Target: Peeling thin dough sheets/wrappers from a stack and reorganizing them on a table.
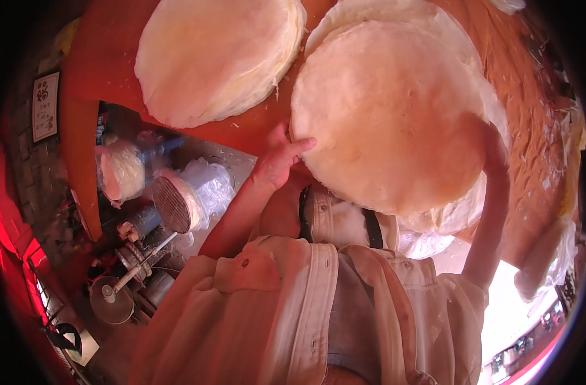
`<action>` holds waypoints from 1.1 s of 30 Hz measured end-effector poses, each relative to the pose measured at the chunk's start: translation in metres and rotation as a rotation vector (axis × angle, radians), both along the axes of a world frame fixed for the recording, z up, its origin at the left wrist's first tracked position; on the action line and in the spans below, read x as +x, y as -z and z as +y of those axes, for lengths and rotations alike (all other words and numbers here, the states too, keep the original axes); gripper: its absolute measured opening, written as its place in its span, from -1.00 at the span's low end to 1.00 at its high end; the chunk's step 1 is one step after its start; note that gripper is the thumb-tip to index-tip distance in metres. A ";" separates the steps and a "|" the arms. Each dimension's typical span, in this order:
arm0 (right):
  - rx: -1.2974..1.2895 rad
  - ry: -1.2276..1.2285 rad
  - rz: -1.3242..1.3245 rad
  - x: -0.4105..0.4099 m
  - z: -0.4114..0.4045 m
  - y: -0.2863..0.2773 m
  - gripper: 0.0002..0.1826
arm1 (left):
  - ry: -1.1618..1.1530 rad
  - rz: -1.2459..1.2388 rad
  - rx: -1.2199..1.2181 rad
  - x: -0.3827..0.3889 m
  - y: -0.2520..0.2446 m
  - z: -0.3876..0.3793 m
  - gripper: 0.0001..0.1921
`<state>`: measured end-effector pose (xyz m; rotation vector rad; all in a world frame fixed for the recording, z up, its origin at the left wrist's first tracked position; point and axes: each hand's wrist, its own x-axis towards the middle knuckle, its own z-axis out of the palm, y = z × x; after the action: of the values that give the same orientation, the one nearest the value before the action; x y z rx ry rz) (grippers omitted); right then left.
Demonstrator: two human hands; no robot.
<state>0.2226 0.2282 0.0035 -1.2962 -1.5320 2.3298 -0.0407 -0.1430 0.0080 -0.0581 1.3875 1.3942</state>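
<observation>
A large round flatbread or thin dough sheet point(384, 115) lies at the top of a stack, pale and slightly browned. Its near edge overhangs toward my body. My left hand point(285, 154) pinches the left rim, with the thumb on top and the other fingers partly hidden by the edge. Over at the right side, my right hand point(478, 139) is blurred against the sheet, and its fingers cannot be made out. More round sheets point(492, 110) show beneath and behind the top one. A second stack of round sheets point(216, 57) stands to the left.
An orange-brown tabletop point(524, 144) bears the stacks. Below left are a round wire rack point(171, 204), plastic-wrapped round sheets point(122, 173) and a pedestal fan point(112, 298). A framed sign with writing point(45, 107) is at far left. A plastic bag point(557, 255) hangs at right.
</observation>
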 end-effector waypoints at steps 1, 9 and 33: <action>0.045 0.043 -0.015 0.003 0.003 0.007 -0.53 | -0.007 0.010 0.008 0.004 -0.002 0.004 -0.35; 0.485 0.139 -0.065 -0.029 -0.034 -0.130 -0.57 | -0.019 0.220 0.183 0.011 -0.037 0.037 -0.35; 0.059 -0.331 0.234 -0.337 -0.159 -0.041 -0.64 | -0.373 0.480 0.029 -0.391 -0.025 -0.163 -0.57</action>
<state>-0.1144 0.0693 0.0442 -0.7705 -1.8322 2.4881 -0.4314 -0.3062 0.0335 0.0436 1.8162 1.8182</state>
